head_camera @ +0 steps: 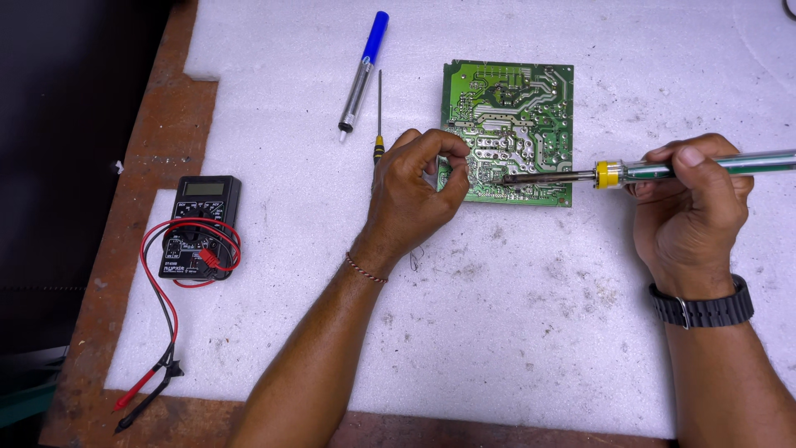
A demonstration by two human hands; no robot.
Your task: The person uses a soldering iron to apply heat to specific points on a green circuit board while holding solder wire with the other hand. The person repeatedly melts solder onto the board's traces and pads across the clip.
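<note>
1. Left hand (414, 195): fingers curled together, thumb and forefinger pinched at the left edge of the green rectangular printed circuit board (531, 108). What the pinch encloses is too small to tell. A thin beaded string bracelet (366, 269) circles this wrist.
2. Right hand (692, 211): closed firmly around the handle of the soldering iron with translucent green grip and yellow collar (647, 170), held nearly level. A black banded wristwatch (703, 309) sits on this wrist.
3. Soldering iron: its dark metal shaft runs from the right hand toward the left hand, and the tip rests on the solder side of the circuit board, just beside the left fingertips.
4. Circuit board: lies flat, copper traces upward, between the two hands and slightly beyond them, its lower left corner touching the left hand.
5. Silver desoldering pump with blue plunger (362, 70): lies beyond the left hand, well apart from it, angled.
6. Slim screwdriver with black-and-yellow handle (379, 116): lies just beyond the left hand, its handle end at the knuckles, parallel to the pump.
7. Black digital multimeter (201, 224): lies well to the left of the left hand, with red and black test leads (157, 332) looped over it and trailing toward the person.
8. White foam sheet (514, 332): underlies both hands and all tools, resting on a worn brown wooden bench (124, 199).
</note>
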